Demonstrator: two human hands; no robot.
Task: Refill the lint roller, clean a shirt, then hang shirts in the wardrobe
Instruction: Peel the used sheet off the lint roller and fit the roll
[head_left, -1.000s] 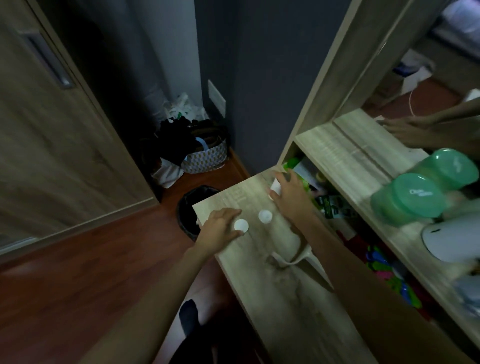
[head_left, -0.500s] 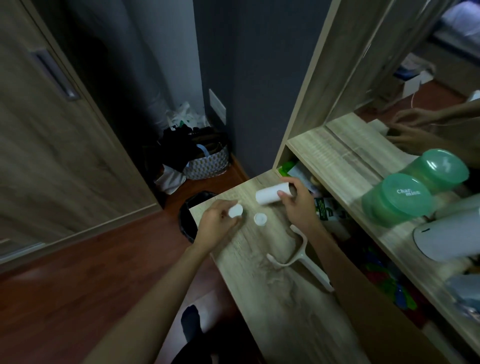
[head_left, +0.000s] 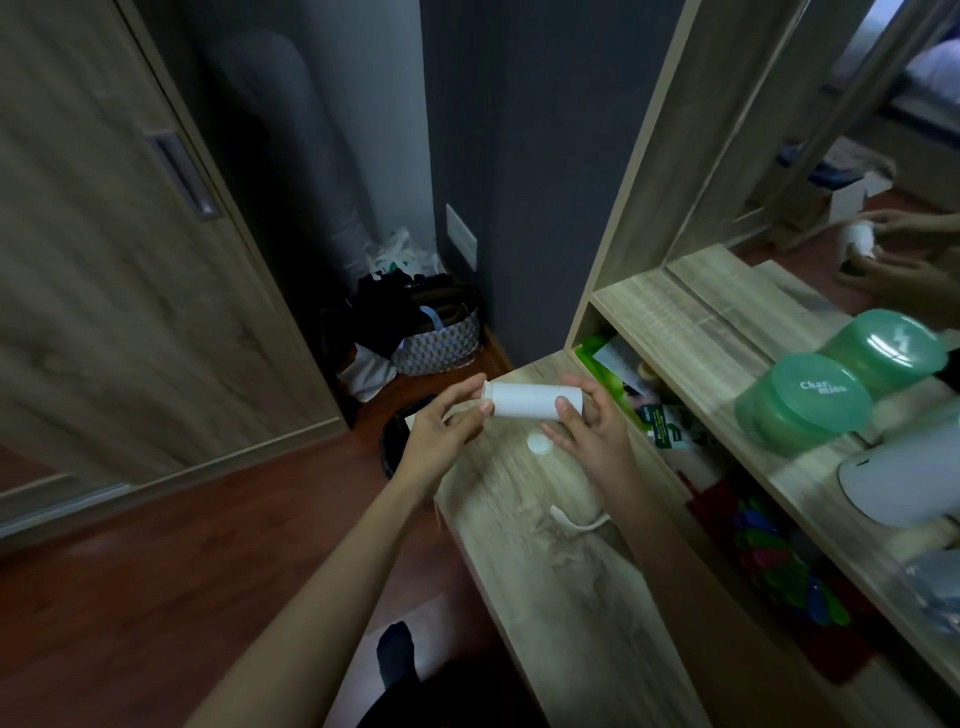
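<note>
A white lint roller refill roll (head_left: 524, 399) is held level above the wooden table top (head_left: 561, 571). My right hand (head_left: 592, 431) grips its right end. My left hand (head_left: 447, 423) pinches a white end cap (head_left: 487, 391) against the roll's left end. A second white end cap (head_left: 538, 444) lies on the table under the roll. The white lint roller handle (head_left: 574, 519) lies on the table nearer to me, partly hidden by my right forearm.
A black bin (head_left: 397, 441) stands on the floor left of the table, a patterned basket (head_left: 436, 338) of clothes behind it. The wardrobe door (head_left: 130, 260) fills the left. On the right, a shelf (head_left: 691, 332) carries a green tub (head_left: 800, 400) and a white appliance (head_left: 904, 478), below a mirror.
Both hands have risen off the table. My right hand lifted the roll and turned it level; my left hand brought one end cap up to the roll's left end.
</note>
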